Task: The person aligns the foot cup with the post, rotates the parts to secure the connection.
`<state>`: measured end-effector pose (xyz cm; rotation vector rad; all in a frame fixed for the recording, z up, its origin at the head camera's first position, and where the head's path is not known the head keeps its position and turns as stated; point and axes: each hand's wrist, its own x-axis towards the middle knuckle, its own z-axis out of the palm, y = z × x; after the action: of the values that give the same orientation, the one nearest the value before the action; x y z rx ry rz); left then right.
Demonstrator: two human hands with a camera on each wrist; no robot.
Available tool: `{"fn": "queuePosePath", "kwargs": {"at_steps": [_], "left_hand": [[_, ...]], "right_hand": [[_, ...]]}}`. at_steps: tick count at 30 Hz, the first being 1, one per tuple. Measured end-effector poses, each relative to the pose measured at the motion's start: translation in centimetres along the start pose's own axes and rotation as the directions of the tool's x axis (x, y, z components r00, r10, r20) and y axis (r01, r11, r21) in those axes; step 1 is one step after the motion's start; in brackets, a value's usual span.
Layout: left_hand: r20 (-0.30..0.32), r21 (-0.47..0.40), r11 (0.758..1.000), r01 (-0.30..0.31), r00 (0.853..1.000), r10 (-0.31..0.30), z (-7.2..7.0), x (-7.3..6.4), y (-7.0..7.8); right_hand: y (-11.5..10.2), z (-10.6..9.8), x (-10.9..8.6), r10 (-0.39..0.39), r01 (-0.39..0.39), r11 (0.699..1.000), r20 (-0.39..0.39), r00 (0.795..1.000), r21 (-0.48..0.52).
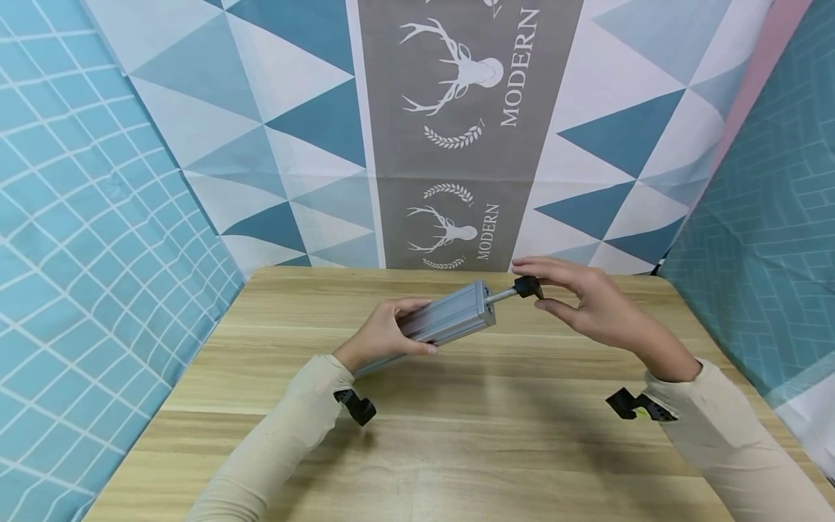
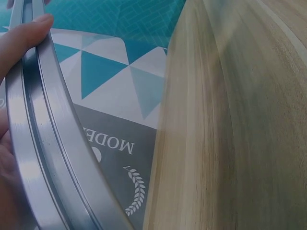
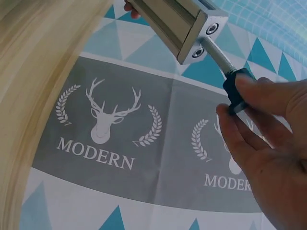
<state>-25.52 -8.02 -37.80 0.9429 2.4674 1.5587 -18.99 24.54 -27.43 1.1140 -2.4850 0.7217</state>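
Right wrist view details the metal bar's [image 3: 168, 26] end screws [image 3: 212, 28] and the right hand [image 3: 276, 155] pinching its black knob [image 3: 231, 88]; head view shows the whole left hand [image 1: 385, 333] gripping the bar above the table [image 1: 470, 449].

- In front of me stretches a wood-grain tabletop [image 1: 470, 406], pale yellow-brown with darker brown streaks.
- From my head view the grain runs from side to side, and the far edge is straight.
- The surface looks wider toward me than at the back.
- Soft shadows [image 1: 593, 449] lie on it at my left and right, with a whitish sheen near the middle, close to me.
- My left wrist view shows the streaks close up; my right wrist view catches only a strip of the wood.
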Motion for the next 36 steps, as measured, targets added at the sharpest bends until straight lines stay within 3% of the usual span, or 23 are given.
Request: {"fn": "queuePosePath", "kwargs": {"at_steps": [2, 5, 8, 11, 13, 16, 22, 25, 28, 32, 34, 36], "left_hand": [[0.0, 0.001, 1.0, -0.006, 1.0, 0.006, 0.0, 0.0, -0.1], [0.007, -0.001, 1.0, -0.008, 1.0, 0.008, 0.0, 0.0, -0.1], [0.018, -0.008, 1.0, 0.0, 1.0, 0.0, 0.1, 0.0, 0.0], [0.028, -0.02, 1.0, 0.003, 1.0, -0.002, 0.1, 0.0, 0.0], [0.034, -0.028, 1.0, 0.01, 0.999, -0.009, 0.1, 0.0, 0.0], [0.032, -0.025, 1.0, 0.013, 0.999, -0.012, -0.1, -0.2, 0.6], [0.024, -0.017, 1.0, 0.0, 1.0, 0.0, -0.7, -0.7, 2.8], [0.027, -0.022, 1.0, 0.008, 1.0, -0.007, -0.8, -0.9, 3.3], [0.032, -0.021, 1.0, 0.012, 0.999, -0.011, -0.8, -0.9, 3.3], [0.033, -0.02, 1.0, 0.012, 0.999, -0.012, -0.7, -0.9, 3.2], [0.03, -0.015, 1.0, 0.006, 1.0, -0.005, -0.7, -0.9, 3.2], [0.033, -0.01, 1.0, 0.002, 0.999, -0.001, -0.6, -0.9, 3.2]], "right_hand": [[-0.1, 0.0, 0.1, 0.007, -0.007, 1.0, -0.021, 1.0, 0.011], [-0.4, 0.1, 0.2, 0.147, -0.145, 0.988, -0.043, 0.988, 0.048], [-0.8, 0.2, 0.3, 0.321, -0.316, 0.944, -0.045, 0.946, 0.095], [-1.0, 0.2, 0.4, 0.4, -0.394, 0.913, -0.039, 0.916, 0.102], [-1.1, 0.2, 0.4, 0.398, -0.393, 0.915, -0.03, 0.917, 0.094], [-0.9, 0.1, 0.3, 0.339, -0.339, 0.938, 0.004, 0.941, 0.067], [-0.5, 0.1, 0.2, 0.091, -0.09, 0.996, 0.04, 0.995, -0.016], [-0.4, 0.3, 0.4, -0.021, 0.021, 0.997, 0.008, 1.0, -0.071], [-0.4, 0.5, 0.5, -0.073, 0.069, 0.99, -0.024, 0.997, -0.126], [-0.5, 0.7, 0.5, -0.008, 0.002, 0.994, -0.051, 0.999, -0.105], [-0.6, 0.8, 0.5, 0.086, -0.091, 0.993, -0.063, 0.994, -0.077], [-0.9, 0.8, 0.5, 0.2, -0.205, 0.977, -0.074, 0.977, -0.054]]}}
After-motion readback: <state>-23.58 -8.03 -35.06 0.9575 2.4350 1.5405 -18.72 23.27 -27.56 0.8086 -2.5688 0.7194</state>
